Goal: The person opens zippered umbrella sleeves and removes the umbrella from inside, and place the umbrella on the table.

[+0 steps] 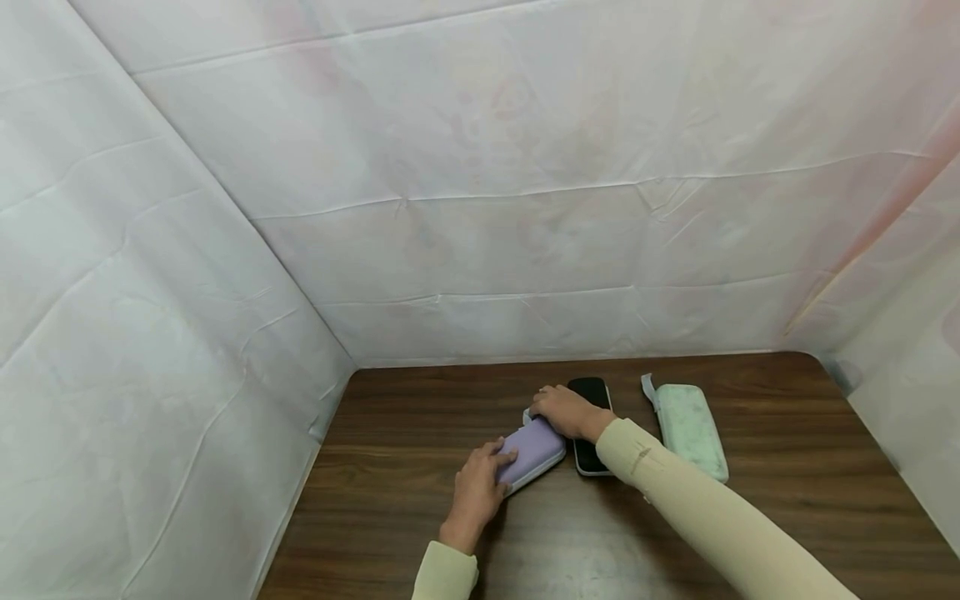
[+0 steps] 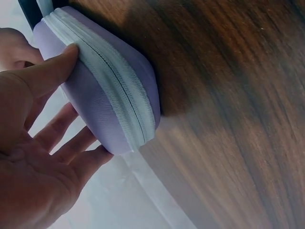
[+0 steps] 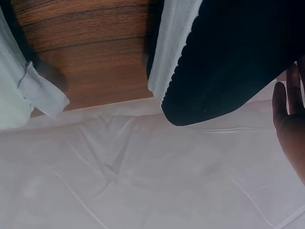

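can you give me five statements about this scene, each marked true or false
1. The purple case has a pale zip. True.
2. The dark case lies between the purple case and the mint case. True.
3. The right hand rests on the mint case. False: it is at the purple case's far end.
4. The left hand touches no case. False: it holds the purple case.
5. The tabletop shows wood grain. True.
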Action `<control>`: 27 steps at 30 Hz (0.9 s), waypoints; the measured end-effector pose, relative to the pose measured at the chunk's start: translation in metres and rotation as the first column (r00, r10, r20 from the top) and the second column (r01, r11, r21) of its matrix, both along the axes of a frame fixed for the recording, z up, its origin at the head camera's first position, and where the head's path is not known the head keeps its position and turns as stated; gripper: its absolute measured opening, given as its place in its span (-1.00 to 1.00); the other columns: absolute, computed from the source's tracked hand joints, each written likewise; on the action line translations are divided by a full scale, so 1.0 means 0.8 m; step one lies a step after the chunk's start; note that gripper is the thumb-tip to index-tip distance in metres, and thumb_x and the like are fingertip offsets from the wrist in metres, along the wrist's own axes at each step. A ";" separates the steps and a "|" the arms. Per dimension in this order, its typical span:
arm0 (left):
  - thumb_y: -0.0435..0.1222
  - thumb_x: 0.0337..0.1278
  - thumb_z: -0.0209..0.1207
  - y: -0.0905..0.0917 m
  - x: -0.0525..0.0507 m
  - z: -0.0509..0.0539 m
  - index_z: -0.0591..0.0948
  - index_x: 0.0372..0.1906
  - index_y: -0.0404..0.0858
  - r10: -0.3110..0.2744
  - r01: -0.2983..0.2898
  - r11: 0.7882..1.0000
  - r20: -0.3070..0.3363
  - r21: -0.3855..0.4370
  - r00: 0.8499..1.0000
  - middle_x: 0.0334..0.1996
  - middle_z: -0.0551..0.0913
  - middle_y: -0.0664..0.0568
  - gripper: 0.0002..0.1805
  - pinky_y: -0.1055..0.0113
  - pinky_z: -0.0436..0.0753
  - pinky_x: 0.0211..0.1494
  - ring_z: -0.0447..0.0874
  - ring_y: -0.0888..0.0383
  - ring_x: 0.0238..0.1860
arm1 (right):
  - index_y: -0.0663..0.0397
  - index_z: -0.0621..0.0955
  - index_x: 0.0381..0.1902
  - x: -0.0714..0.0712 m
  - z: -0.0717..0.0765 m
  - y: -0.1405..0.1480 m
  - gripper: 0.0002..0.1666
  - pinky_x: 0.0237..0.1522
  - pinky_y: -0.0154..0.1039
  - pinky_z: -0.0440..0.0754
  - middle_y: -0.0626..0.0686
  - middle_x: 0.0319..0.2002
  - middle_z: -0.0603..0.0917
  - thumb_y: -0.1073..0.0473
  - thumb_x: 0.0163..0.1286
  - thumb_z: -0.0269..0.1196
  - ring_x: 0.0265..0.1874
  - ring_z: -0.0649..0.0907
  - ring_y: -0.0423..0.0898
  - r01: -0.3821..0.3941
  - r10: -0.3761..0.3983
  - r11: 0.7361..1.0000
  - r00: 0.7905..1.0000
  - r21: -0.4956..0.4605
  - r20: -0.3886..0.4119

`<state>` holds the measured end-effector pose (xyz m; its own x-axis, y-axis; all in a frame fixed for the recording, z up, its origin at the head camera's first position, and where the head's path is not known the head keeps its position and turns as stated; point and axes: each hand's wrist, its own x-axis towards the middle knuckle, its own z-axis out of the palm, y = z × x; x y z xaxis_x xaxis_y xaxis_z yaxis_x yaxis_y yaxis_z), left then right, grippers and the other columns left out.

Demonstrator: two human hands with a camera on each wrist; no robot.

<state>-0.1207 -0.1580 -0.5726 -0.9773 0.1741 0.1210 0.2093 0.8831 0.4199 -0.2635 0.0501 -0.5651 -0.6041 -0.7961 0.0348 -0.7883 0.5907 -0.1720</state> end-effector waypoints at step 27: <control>-0.48 -0.09 0.58 -0.007 0.006 -0.007 0.81 0.15 -0.05 -0.055 0.055 0.998 -0.042 -0.004 0.998 0.33 0.66 0.00 -0.40 -0.19 0.72 -0.01 0.63 -0.06 0.31 | 0.00 0.82 0.05 -0.004 0.017 -0.002 -0.55 0.35 0.23 0.49 0.11 0.15 0.74 0.48 0.55 0.11 0.28 0.57 0.27 0.112 -0.126 0.992 0.911 0.057 0.392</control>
<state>-0.1163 -0.1639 -0.5785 -0.9603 0.2277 0.1614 0.2750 0.8708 0.4075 -0.2671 0.0487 -0.5512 -0.6536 -0.7141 -0.2506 -0.5840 0.6865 -0.4332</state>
